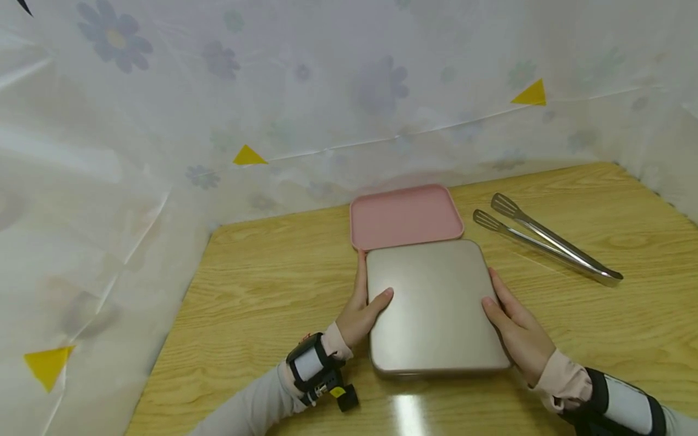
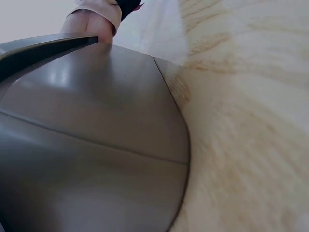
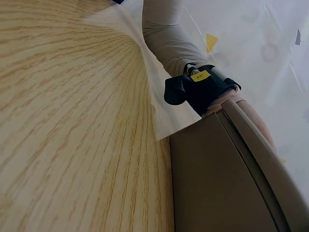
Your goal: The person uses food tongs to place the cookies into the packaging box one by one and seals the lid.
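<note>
A square metal box with rounded corners stands at the front middle of the table, under a smooth silvery lid [image 1: 431, 309]. My left hand [image 1: 357, 315] grips the lid's left edge, thumb on top and a finger stretched along the side. On the opposite edge, my right hand [image 1: 520, 339] holds it the same way, with the thumb over the rim. From the right wrist, a dark gap runs between the lid [image 3: 263, 162] and the box wall [image 3: 207, 183]. The left wrist view shows the box side [image 2: 96, 106] and a similar gap under the lid's rim. The box's inside is hidden.
A shallow pink tray [image 1: 406, 218] lies right behind the box, near the back edge. To its right are metal tongs [image 1: 551, 245] with slotted ends, spread apart. Pale flowered sheeting [image 1: 327, 79] with yellow triangles hangs behind and left of the wooden table [image 1: 262, 290].
</note>
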Demonstrator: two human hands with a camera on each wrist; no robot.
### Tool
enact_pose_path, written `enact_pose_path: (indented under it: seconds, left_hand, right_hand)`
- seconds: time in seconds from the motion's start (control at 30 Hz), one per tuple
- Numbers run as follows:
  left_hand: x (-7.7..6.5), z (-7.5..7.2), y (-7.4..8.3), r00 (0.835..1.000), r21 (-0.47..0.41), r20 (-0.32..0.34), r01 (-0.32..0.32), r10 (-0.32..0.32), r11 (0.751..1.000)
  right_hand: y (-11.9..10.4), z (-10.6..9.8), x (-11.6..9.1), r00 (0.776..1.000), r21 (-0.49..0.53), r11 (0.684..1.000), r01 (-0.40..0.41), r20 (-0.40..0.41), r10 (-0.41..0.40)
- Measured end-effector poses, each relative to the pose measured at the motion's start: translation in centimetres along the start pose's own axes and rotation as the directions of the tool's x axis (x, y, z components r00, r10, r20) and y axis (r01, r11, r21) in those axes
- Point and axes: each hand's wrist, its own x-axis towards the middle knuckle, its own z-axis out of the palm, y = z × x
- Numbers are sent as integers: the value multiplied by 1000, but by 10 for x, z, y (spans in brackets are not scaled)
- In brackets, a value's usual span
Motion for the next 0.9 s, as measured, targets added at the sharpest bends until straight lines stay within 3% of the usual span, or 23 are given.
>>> enact_pose_path:
  seconds: [0.27,0.5,0.9]
  left_hand:
    - [1,-1,-2,1000,-12,7,-19,20,1000]
    - [2,-1,-3,1000,-16,14,12,-12,1000]
    - [0,-3,-5,998,-3,1,71,-71,997]
  right_hand:
    - [0,0,0,999,-29,998,50,7,-49]
    - [2,0,-1,995,-72,993,97,-4,-97]
    - [1,3,2,999,-73,997,35,20,-34]
